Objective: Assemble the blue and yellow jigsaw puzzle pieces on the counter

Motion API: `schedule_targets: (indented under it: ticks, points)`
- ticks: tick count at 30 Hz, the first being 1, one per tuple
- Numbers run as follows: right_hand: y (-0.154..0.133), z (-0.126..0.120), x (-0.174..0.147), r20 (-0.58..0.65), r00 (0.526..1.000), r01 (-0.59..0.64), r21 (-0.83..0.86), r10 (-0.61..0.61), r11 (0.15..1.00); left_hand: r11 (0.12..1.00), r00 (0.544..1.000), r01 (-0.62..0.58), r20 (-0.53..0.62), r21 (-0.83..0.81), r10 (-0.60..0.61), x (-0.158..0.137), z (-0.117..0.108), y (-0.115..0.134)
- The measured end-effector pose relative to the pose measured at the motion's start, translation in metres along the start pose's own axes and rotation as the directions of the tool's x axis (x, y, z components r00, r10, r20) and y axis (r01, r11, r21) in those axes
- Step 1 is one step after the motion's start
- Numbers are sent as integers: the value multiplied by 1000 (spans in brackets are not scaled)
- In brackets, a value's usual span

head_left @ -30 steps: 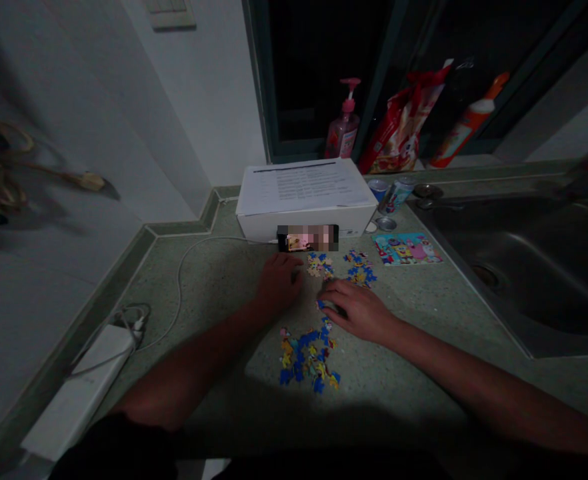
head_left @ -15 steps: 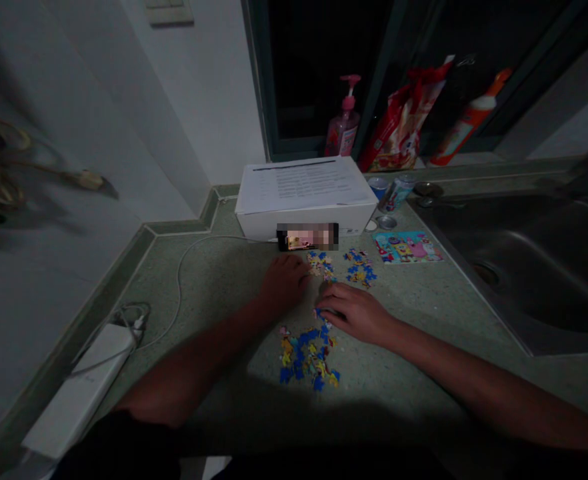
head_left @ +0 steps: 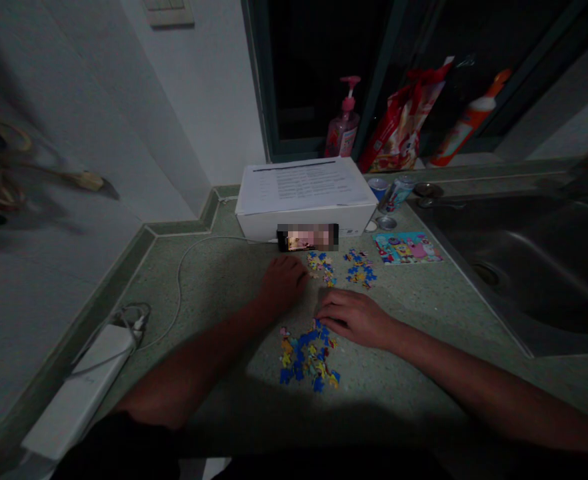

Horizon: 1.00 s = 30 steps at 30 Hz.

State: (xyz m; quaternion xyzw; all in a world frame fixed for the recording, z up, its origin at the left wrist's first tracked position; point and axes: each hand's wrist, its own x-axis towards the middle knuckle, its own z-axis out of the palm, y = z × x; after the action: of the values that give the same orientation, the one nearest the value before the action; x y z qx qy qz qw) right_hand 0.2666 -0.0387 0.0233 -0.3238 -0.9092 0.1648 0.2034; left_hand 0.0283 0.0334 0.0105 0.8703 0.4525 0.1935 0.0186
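Dim light and the fingers themselves obscure much of what the right grip (head_left: 357,317) does. Its thumb and fingers stand a narrow gap apart at a blue puzzle piece (head_left: 318,325); whether they pinch it or only touch it cannot be told. The underside of the left grip (head_left: 284,283) is hidden in shadow, so whether it holds anything cannot be told either. Part of the phone (head_left: 297,241) screen, just beyond the left grip, is pixelated.

The right forearm comes in from the lower right, its near end cut off by the frame; the hand lies low over the desk (head_left: 214,293), fingers pointing left. The left forearm rises from a dark sleeve (head_left: 119,447), back of the hand up, fingers bent.

The puzzle pieces lie in 3 groups: the largest cluster (head_left: 301,357) nearer the person than both grips, its far edge at the right fingertips; a small cluster (head_left: 321,263) just right of the left grip's fingers; another cluster (head_left: 360,270) beyond the right grip. A picture card (head_left: 408,248) lies beyond and right of the right grip.
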Motion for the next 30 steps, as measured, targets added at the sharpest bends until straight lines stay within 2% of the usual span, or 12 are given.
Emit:
schedule_targets:
  ticks: [8,13,16,18,21,25,30]
  points:
    - [-1,-1,-1,46,999,20,12,-20,1000,1000,1000,15,-8,-17,-15,-1,-1,-1]
    - [3,-1,-1,-108,993,-51,-44,45,998,995,1000,-27,-7,-93,26,-2,-4,1]
    - [7,-2,-2,-228,970,-118,-124,88,985,970,993,-106,27,-217,114,-3,-4,2]
    - [9,-2,-3,-275,958,-127,-177,74,976,948,985,-145,48,-285,165,-5,-4,4]
    - [10,-3,-3,-270,962,-94,-226,30,970,929,980,-158,59,-336,188,-7,-2,6]
    - [9,-6,-3,-271,963,-69,-246,0,967,898,973,-209,8,-388,230,-8,-2,7]
    - [9,-6,-2,-262,964,-101,-232,37,968,883,966,-246,-23,-400,258,-9,-4,6]
